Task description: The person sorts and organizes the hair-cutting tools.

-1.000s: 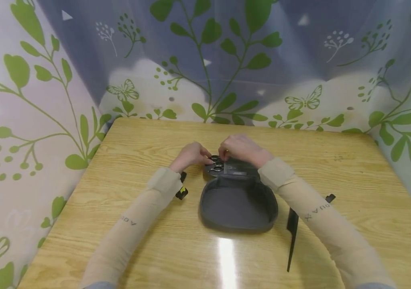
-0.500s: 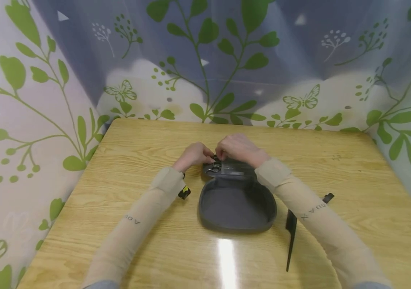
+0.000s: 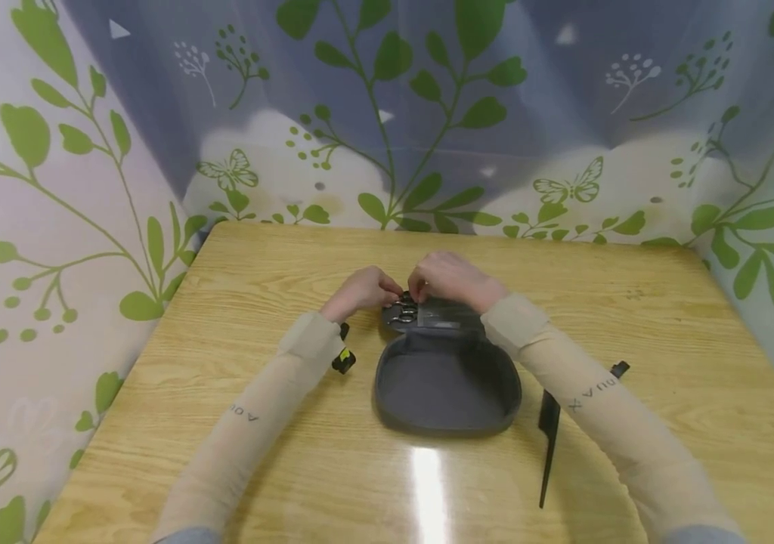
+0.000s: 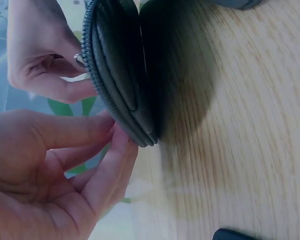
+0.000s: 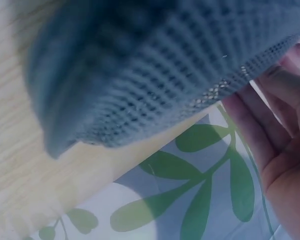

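A dark grey zippered case (image 3: 448, 385) lies unfolded on the table. Its far half holds scissors (image 3: 404, 317) with dark metal finger rings, beside a clear pocket (image 3: 444, 313). My left hand (image 3: 363, 291) pinches the far half's left rim; in the left wrist view, thumb and fingers of this hand (image 4: 65, 160) meet at the zipper edge (image 4: 110, 100). My right hand (image 3: 451, 276) curls over the far rim, fingertips pinching beside the scissors and pocket. In the right wrist view, the case (image 5: 155, 75) covers what those fingertips grip.
A black tail comb (image 3: 549, 423) lies to the right, partly under the right sleeve (image 3: 591, 393). Left of the case, beside the left sleeve, is a black item with a yellow-green mark (image 3: 344, 360). A leaf-patterned curtain (image 3: 387, 151) stands behind the table's far edge.
Both hands stay at the far half of the case, with only slight finger shifts. The case, the comb and the black item keep their places.
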The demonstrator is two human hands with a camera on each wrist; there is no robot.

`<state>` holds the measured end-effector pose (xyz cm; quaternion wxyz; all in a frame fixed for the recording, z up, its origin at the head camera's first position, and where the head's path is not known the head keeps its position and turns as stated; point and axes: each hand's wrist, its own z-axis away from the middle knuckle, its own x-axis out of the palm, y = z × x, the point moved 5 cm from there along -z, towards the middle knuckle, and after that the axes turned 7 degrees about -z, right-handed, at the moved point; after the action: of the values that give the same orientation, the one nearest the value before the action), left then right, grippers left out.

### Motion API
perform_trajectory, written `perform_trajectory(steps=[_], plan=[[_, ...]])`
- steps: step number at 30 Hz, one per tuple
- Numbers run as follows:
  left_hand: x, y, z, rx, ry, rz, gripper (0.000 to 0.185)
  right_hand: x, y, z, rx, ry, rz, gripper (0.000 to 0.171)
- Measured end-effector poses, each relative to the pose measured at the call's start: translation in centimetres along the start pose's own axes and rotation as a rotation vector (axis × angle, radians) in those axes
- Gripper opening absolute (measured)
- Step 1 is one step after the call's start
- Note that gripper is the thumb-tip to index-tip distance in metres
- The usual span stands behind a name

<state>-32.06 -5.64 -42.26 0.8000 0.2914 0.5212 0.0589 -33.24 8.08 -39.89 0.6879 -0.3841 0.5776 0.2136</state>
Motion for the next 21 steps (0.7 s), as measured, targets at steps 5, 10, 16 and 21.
perform_trajectory(steps=[5,10,16,21], plan=[[-0.1,0.3,0.8,0.019,0.009,-0.008,0.031,-0.3,0.1,0.6,0.022,-0.024,-0.065,0.012],[0.1,0.9,1.4,0.041,0.015,-0.033,0.033,-0.7,0.3,1.9,0.085,-0.055,-0.113,0.018],[0.3,1.2,2.0,0.062,0.018,-0.067,0.035,-0.4,0.0,4.0,0.164,-0.129,-0.197,0.027],[0.3,1.3,2.4,0.094,0.015,-0.093,0.038,-0.3,-0.3,6.1,0.195,-0.124,-0.237,0.028]])
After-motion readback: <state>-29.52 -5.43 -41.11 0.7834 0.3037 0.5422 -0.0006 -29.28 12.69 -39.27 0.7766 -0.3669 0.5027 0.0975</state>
